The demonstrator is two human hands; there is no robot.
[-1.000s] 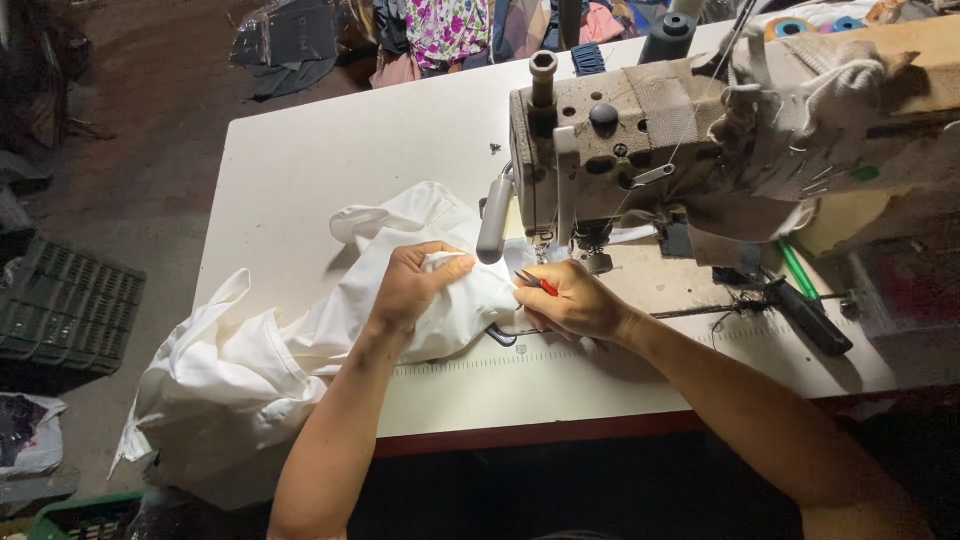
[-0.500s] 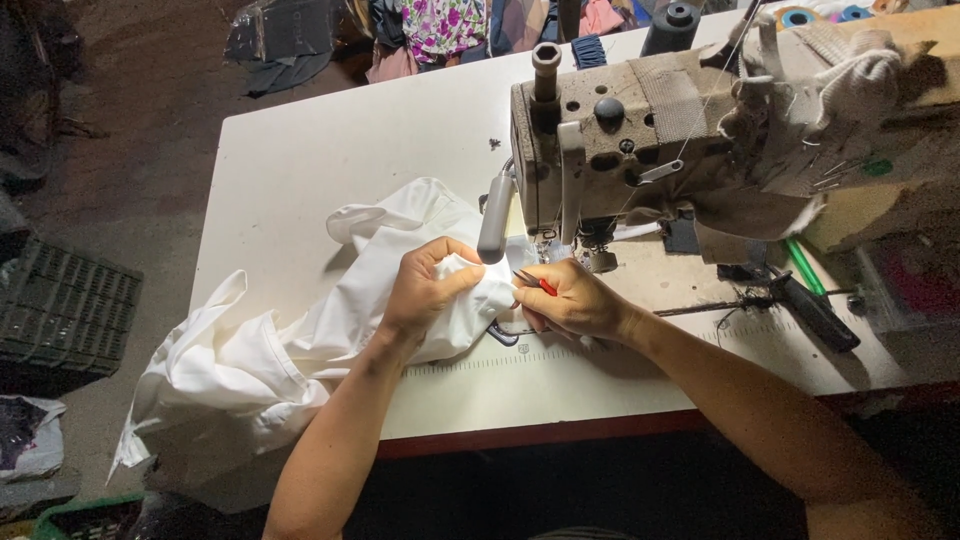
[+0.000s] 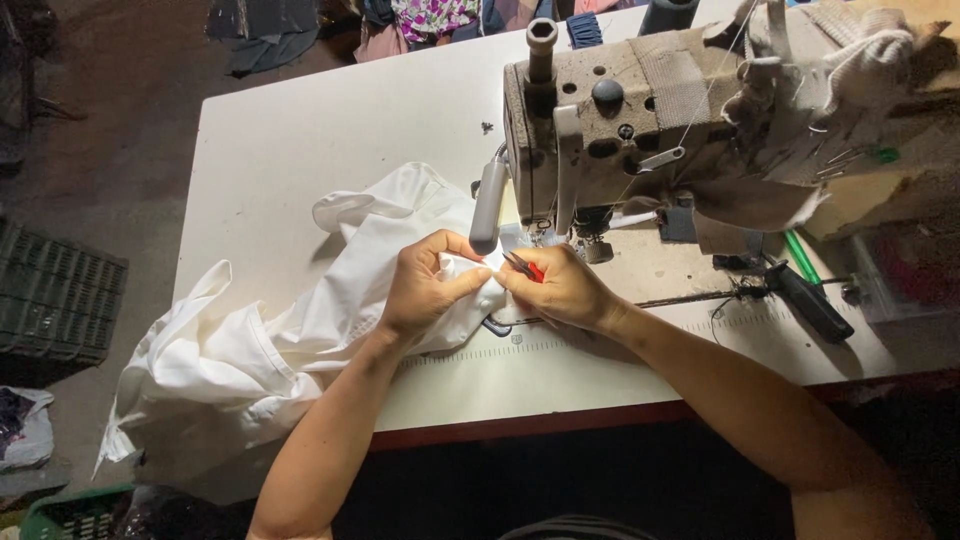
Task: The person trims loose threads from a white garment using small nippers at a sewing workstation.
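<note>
You are trimming at the seam: your left hand (image 3: 425,290) pinches a fold of the white cloth (image 3: 300,330) right beside the needle area of the sewing machine (image 3: 640,120), its grip clenched on the fabric between thumb and fingers. Your right hand (image 3: 565,290) is closed around red-handled snips (image 3: 527,268), the blades pointing toward the pinched spot and touching or nearly touching the cloth; the blade tips are too small to read clearly. The rest of the cloth trails off to the left across the surface (image 3: 330,130) and hangs over its front edge. A dark-handled tool (image 3: 810,300) lies well apart to the right.

This looks like the cutting or thread-clearing step, close to the presser foot. The next move seems to call for keeping the fold taut with the left hand, keeping its fingertips out of the blades, and closing the snips only on thread so the cloth itself is not nicked.
</note>
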